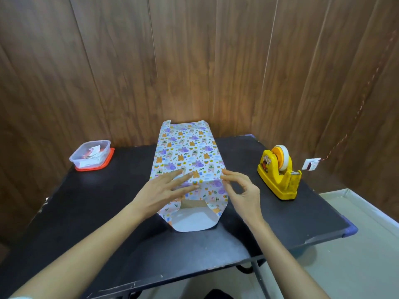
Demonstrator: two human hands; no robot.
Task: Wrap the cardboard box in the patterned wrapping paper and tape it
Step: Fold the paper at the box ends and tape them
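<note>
- Lying lengthwise in the middle of the frame, on one black table (103, 212): one sheet of patterned wrapping paper (185, 152), folded over and around one cardboard box (191, 204).
- Showing of that box only one brown strip inside the paper's open near end, just below the middle of the frame; keeping the rest hidden under the paper.
- Flaring open at the near end with the white underside facing up, and standing up in two small flaps at the far end, against the wood wall (194, 61).
- Pressing down on the near part of the paper's top face with one left hand (166, 189), left of centre: fingers straight and spread, gripping nothing.
- Pinching the paper's right top edge with one right hand (244, 193), just right of centre: thumb and forefinger closing on the paper, the other three fingers loosely curled and apart from it.
- Sitting at the right of the frame, well apart from the paper: one yellow tape dispenser (278, 180) carrying one roll of tape (281, 156), with neither hand touching it.
- Resting at the left of the frame, near the table's far corner: one clear plastic container (90, 155) on one red lid (90, 168), holding small items too blurred to tell.
- Hanging at the far right, on the wall past the table: one white wall plate (311, 164), with one thin cord running up from it.
</note>
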